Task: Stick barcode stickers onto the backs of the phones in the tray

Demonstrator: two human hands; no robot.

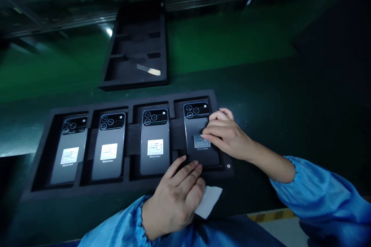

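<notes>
A label [202, 141] is pressed by the bunched fingers of the right hand [227, 137] on a phone [205, 158] at the 3 o'clock end of a foam tray [121, 102]. Slightly spread fingers of the left hand [174, 200] rest on the phone's lower end, a wipe [209, 201] showing beneath; no pinch can be confirmed on either. The label could be creased by a slip, or the glossy back marked by dragged fingers. A second tray [133, 84] with a strip [149, 70] is seen at 12 o'clock, on a green bench [232, 46].
</notes>
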